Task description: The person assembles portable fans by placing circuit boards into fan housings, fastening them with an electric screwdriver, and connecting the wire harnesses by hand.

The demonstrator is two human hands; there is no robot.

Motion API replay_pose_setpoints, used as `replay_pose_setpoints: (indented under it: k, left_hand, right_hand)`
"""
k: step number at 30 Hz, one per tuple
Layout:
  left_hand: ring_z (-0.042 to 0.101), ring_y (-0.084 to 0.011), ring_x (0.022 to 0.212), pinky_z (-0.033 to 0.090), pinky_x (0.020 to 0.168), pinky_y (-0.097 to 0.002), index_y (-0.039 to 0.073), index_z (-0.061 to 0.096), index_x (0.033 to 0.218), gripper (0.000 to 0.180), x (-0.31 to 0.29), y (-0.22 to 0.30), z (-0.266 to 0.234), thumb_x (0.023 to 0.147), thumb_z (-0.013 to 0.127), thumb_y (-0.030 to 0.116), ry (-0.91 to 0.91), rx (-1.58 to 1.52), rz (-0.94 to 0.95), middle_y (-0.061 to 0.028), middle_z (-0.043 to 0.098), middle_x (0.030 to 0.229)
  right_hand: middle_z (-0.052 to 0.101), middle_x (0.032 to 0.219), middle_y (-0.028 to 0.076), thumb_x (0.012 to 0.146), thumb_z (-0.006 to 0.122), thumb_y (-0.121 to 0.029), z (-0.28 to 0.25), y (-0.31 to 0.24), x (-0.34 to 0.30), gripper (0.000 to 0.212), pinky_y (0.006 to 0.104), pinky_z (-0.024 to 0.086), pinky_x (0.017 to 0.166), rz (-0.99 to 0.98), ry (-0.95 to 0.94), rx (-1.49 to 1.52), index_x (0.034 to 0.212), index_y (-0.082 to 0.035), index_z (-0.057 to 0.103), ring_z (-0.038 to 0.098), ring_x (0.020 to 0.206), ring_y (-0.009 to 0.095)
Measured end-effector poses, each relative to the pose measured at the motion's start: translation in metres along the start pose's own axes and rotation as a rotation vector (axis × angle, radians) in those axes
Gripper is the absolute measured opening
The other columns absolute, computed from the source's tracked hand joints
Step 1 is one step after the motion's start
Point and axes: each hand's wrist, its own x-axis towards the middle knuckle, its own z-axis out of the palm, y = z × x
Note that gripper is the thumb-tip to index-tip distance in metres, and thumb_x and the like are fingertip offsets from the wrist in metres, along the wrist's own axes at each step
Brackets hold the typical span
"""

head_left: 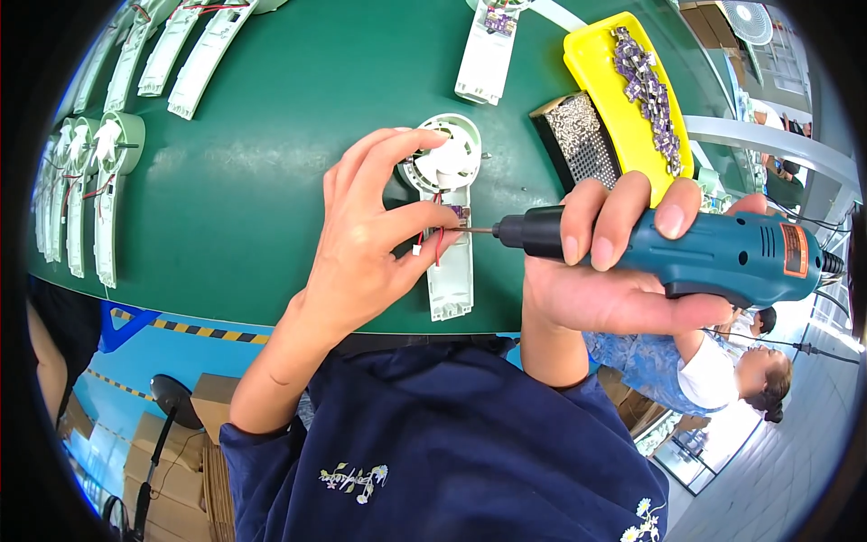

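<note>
Far to the left of the left hand (361,244), a fanned row of pale green plastic fan housings (90,199) lies along the edge of the green belt (262,117), leaving bare belt between. The left hand presses fingers and thumb onto the pale green handheld fan shell (449,262) just under it, pinning the shell and holding back its red wires so the small purple circuit board (457,214) stays exposed. The right hand (623,262) is clenched around a teal electric screwdriver (722,257), held level so its bit meets the board; probably a screw sits there, too small to tell. Above this hand lie a yellow plastic tray of purple boards (596,54) and a perforated metal block (578,135).
</note>
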Motion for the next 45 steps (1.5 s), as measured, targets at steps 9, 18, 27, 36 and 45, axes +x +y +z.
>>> replay_pose_setpoints:
  k: [9, 18, 27, 36, 45]
  left_hand:
    - [0.049, -0.0431, 0.135, 0.036, 0.113, -0.0520, 0.009, 0.076, 0.084, 0.021, 0.001, -0.001, 0.001, 0.066, 0.083, 0.002, 0.005, 0.039, -0.007, -0.0172, 0.057, 0.142]
    - [0.048, -0.0426, 0.137, 0.036, 0.115, -0.0526, 0.003, 0.070, 0.083, 0.023, 0.001, 0.003, 0.000, 0.063, 0.076, -0.007, 0.016, -0.057, -0.026, -0.0153, 0.057, 0.141]
    - [0.048, -0.0425, 0.137, 0.036, 0.115, -0.0527, 0.003, 0.073, 0.084, 0.023, -0.003, 0.002, -0.001, 0.063, 0.076, -0.006, 0.007, -0.056, -0.020, -0.0154, 0.057, 0.141]
    - [0.050, -0.0409, 0.135, 0.039, 0.112, -0.0495, 0.007, 0.076, 0.090, 0.026, 0.004, 0.000, 0.002, 0.067, 0.087, 0.004, 0.013, -0.012, 0.007, -0.0147, 0.059, 0.140]
    - [0.054, -0.0360, 0.131, 0.041, 0.105, -0.0446, 0.009, 0.075, 0.089, 0.029, 0.003, -0.004, 0.000, 0.064, 0.087, 0.003, 0.056, -0.047, 0.023, -0.0095, 0.060, 0.140]
  right_hand:
    - [0.053, 0.101, 0.008, 0.091, 0.057, -0.074, 0.007, 0.019, -0.014, 0.105, 0.0263, 0.047, 0.048, 0.141, 0.120, -0.112, 0.163, -0.026, -0.003, 0.052, 0.055, 0.012]
    - [0.056, 0.093, 0.012, 0.085, 0.078, -0.060, 0.011, 0.010, -0.025, 0.075, 0.0234, 0.049, 0.058, 0.212, -0.027, -0.136, 0.118, -0.006, 0.037, 0.057, 0.063, 0.013]
    - [0.057, 0.098, 0.011, 0.079, 0.085, -0.051, 0.016, 0.015, -0.029, 0.077, 0.0254, 0.050, 0.060, 0.164, 0.069, 0.097, 0.117, -0.006, 0.036, 0.059, 0.063, 0.014]
    - [0.057, 0.102, 0.012, 0.088, 0.076, -0.056, 0.025, 0.008, -0.029, 0.079, 0.0305, 0.049, 0.054, -0.047, 0.007, 0.084, 0.139, -0.014, 0.033, 0.057, 0.063, 0.020]
    - [0.056, 0.114, 0.011, 0.098, 0.062, -0.060, 0.001, -0.014, -0.006, 0.088, 0.0372, 0.050, 0.050, -0.011, -0.237, -0.103, 0.165, -0.034, 0.011, 0.053, 0.059, 0.023]
